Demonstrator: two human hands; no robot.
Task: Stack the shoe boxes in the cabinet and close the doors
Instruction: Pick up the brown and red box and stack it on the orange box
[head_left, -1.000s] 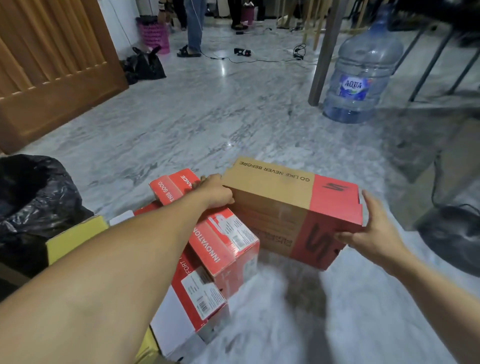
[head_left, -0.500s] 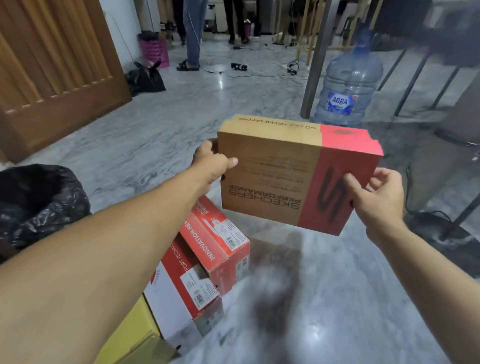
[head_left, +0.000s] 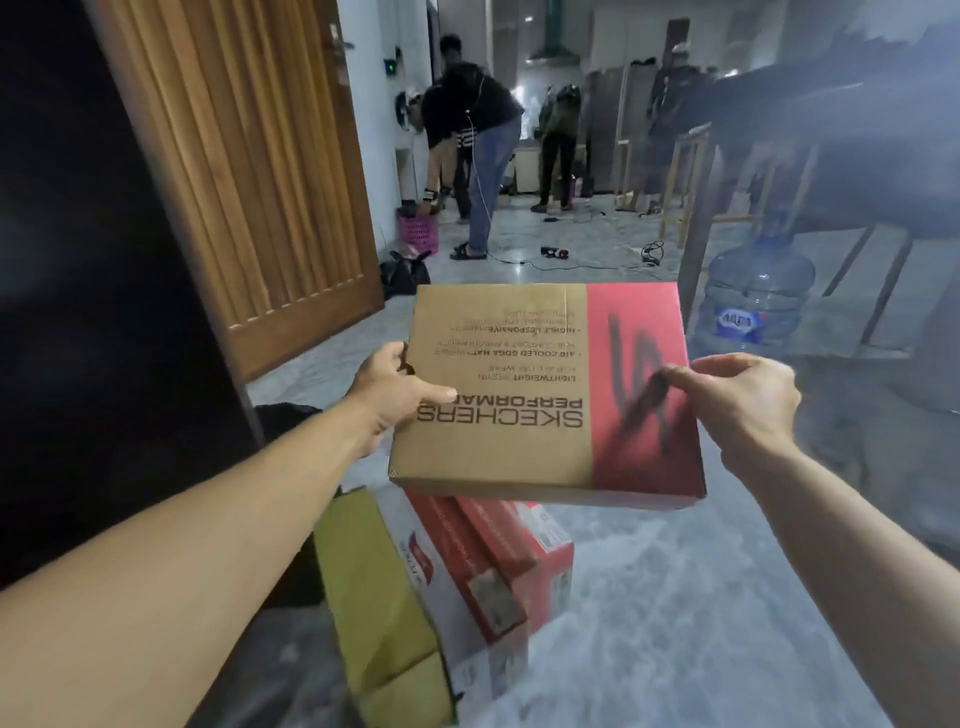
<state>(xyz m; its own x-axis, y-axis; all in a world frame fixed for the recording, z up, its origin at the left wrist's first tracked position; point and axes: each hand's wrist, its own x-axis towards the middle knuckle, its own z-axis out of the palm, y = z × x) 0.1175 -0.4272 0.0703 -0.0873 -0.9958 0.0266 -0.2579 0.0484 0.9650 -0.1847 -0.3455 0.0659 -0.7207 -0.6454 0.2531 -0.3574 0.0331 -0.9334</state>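
Head view: the small print on the cardboard shoe box (head_left: 498, 395) is blurred. The left hand (head_left: 392, 395) and right hand (head_left: 737, 400) grip its flat, rectangular sides.

You get one head-worn wide-angle view, facing forward and slightly down along both outstretched arms. The shoe box (head_left: 540, 395) fills mid-frame, close up; the marble floor (head_left: 675, 613) runs toward the distant room at top.

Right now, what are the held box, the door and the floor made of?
Box: matte cardboard, kraft brown with a red printed panel, folded edges. Door: apparently wood, visible grain, satin sheen. Floor: likely polished marble or stone tile, grey veining.
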